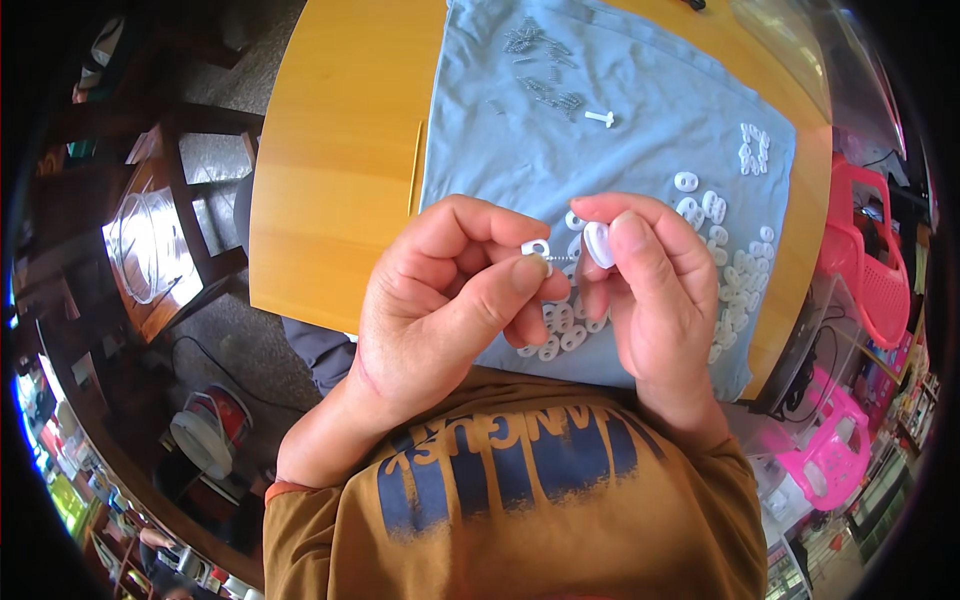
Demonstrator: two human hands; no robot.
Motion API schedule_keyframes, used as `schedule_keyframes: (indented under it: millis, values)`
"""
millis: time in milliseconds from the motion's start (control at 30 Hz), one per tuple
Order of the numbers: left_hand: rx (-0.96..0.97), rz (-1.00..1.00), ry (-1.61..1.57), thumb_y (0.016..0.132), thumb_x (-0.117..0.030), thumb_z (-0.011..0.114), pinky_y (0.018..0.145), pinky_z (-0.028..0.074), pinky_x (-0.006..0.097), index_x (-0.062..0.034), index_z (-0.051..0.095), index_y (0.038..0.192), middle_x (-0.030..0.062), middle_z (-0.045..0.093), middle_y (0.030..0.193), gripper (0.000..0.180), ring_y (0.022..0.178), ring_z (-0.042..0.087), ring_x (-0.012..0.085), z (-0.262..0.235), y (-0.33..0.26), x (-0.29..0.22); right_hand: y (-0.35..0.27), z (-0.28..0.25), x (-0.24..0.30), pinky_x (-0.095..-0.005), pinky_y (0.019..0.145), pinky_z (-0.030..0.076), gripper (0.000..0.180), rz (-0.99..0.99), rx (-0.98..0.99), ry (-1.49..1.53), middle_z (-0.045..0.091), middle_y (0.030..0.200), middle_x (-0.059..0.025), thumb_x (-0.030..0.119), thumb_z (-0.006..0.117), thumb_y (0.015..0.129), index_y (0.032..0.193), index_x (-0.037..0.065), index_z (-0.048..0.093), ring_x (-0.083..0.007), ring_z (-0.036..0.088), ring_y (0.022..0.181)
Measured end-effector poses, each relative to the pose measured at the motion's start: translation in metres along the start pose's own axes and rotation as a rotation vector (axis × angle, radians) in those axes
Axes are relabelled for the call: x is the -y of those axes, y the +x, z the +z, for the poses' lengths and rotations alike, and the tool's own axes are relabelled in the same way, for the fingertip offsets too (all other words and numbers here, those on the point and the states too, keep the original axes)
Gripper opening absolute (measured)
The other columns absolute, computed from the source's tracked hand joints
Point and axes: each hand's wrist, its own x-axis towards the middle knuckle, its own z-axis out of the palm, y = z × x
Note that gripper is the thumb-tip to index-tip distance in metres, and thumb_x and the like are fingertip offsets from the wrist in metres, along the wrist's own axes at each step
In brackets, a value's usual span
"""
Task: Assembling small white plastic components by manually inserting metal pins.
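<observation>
My left hand (440,290) pinches a small white plastic piece with a hole (536,247) between thumb and fingers. A thin metal spring (562,259) sticks out from it toward the right. Close by, my right hand (655,280) grips a white oval plastic piece (598,245) between thumb and fingers. The spring's right end lies near this oval piece; I cannot tell whether they touch. Both hands are above a light blue cloth (500,150). Beneath and between them lie several white oval two-holed pieces (563,318), partly hidden by my fingers.
Loose springs (550,92) lie in heaps at the cloth's far side, beside a white T-shaped piece (600,118). More white pieces (740,275) spread along the right, with a small group (754,150) farther back. The cloth covers a wooden table (330,150). Pink chairs (865,250) stand at right.
</observation>
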Motion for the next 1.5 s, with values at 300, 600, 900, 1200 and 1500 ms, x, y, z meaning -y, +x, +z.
schedule_keyframes:
  millis: [300,600,900,1200,1500]
  values:
    - [-0.014,0.016,0.007,0.083,-0.005,0.053,0.049,0.046,0.022,0.0022,0.051,0.097,0.0130,0.063,0.075,0.015,0.051,0.055,0.0132,0.0046,0.0032,-0.0001,0.0008,-0.0033,0.0001,-0.0159,0.054,0.039,0.022,-0.070,0.009,-0.014,0.055,0.075,-0.0008,0.018,0.048,0.091,0.103,0.002,0.058,-0.0037,0.046,0.060]
    - [-0.015,0.037,-0.029,0.084,-0.005,0.052,0.047,0.046,0.021,0.0019,0.050,0.097,0.0134,0.063,0.075,0.015,0.050,0.055,0.0138,0.0020,0.0039,0.0004,0.0016,-0.0057,0.0005,-0.0179,0.058,0.041,0.025,0.070,0.104,0.096,0.055,0.078,-0.0017,0.019,0.049,0.090,0.105,0.001,0.057,-0.0064,0.050,0.063]
    - [-0.043,0.048,-0.033,0.085,-0.005,0.051,0.045,0.046,0.021,0.0011,0.050,0.097,0.0133,0.063,0.074,0.014,0.050,0.055,0.0135,-0.0016,0.0026,-0.0006,0.0011,-0.0027,0.0010,-0.0184,0.061,0.045,0.024,0.085,0.155,0.208,0.057,0.083,-0.0026,0.011,0.056,0.086,0.107,0.000,0.056,-0.0063,0.051,0.066]
    - [-0.005,0.066,-0.020,0.084,-0.004,0.052,0.047,0.046,0.021,0.0015,0.050,0.097,0.0122,0.063,0.075,0.014,0.052,0.055,0.0126,0.0000,0.0031,0.0022,0.0006,-0.0023,0.0000,-0.0187,0.059,0.047,0.018,0.072,0.098,0.133,0.062,0.082,-0.0049,0.015,0.057,0.086,0.096,0.000,0.059,-0.0078,0.057,0.068]
    - [-0.008,0.061,0.029,0.083,-0.004,0.054,0.048,0.045,0.020,0.0010,0.051,0.096,0.0108,0.063,0.075,0.015,0.053,0.055,0.0109,0.0019,0.0012,0.0020,-0.0005,-0.0023,0.0068,-0.0185,0.055,0.042,0.018,0.116,0.077,0.114,0.062,0.080,-0.0051,0.017,0.059,0.084,0.091,0.000,0.060,-0.0059,0.053,0.067]
